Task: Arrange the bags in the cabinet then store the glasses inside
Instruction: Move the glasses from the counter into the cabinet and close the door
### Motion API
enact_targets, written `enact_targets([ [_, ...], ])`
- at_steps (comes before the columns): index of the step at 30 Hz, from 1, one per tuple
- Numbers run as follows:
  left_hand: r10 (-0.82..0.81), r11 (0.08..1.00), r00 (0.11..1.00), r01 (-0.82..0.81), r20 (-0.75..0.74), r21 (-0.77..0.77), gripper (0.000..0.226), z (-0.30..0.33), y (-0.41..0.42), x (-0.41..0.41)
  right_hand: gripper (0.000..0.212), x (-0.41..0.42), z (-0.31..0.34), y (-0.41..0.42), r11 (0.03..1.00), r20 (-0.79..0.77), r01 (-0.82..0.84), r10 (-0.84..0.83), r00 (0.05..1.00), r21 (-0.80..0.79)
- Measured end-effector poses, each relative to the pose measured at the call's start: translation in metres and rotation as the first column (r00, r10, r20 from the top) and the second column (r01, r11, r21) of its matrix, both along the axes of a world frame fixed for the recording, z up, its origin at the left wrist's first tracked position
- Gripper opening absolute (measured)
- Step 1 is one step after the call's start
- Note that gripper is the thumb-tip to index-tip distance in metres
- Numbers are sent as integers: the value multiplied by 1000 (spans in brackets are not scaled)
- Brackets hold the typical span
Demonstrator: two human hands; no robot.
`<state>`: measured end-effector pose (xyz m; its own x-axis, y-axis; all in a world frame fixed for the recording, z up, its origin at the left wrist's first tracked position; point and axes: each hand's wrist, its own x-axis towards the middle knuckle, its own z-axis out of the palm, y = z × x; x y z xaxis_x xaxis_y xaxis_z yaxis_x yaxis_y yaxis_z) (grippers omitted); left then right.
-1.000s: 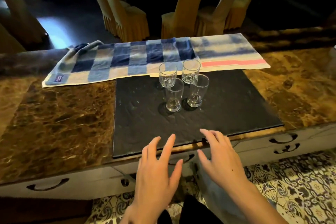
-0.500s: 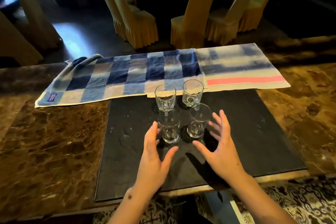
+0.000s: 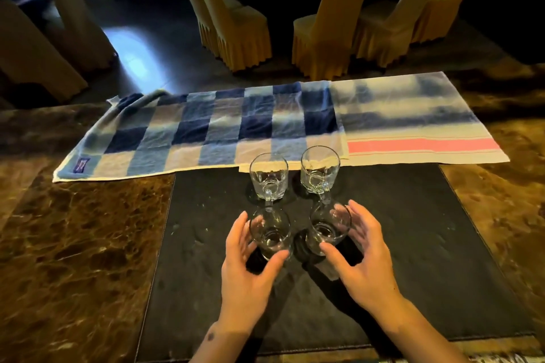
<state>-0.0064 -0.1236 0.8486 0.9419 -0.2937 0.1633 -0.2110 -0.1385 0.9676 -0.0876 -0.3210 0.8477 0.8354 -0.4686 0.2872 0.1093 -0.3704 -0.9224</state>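
On a dark mat [image 3: 398, 259] atop a brown marble counter [image 3: 73, 244], four clear glasses stand in two rows of two. The left hand [image 3: 246, 271] cups the near-left glass [image 3: 271, 234], thumb and fingers spread either side of it; the right hand [image 3: 361, 259] likewise brackets the near-right glass [image 3: 328, 228]. Two handled glasses [image 3: 269, 176] stand behind, beside one checked towel [image 3: 236, 127]. Whether fingers press the glass cannot be told.

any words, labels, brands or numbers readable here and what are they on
No text can be read anywhere in this view.
Small dark label sewn at the near-left corner of the checked towel: carries a pale mark, too small and blurred to read.
The four glasses, for instance the near-left glass, the black mat and the marble counter: no print visible.
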Motion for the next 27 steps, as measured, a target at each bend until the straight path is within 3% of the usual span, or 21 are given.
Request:
enact_targets([
  [8, -48, 996, 985, 34, -165, -86, 83, 1, -3, 5, 70, 8, -1, -3, 999, 16, -41, 41, 999, 6],
  [19, -114, 992, 984, 106, -139, -66, 75, 15, -5, 8, 66, 25, 4, 5, 998, 32, -46, 45, 998, 36],
  [27, -125, 992, 986, 125, -106, -5, 88, 9, -2, 9, 90, 19, -3, 8, 995, -55, -62, 66, 996, 79],
])
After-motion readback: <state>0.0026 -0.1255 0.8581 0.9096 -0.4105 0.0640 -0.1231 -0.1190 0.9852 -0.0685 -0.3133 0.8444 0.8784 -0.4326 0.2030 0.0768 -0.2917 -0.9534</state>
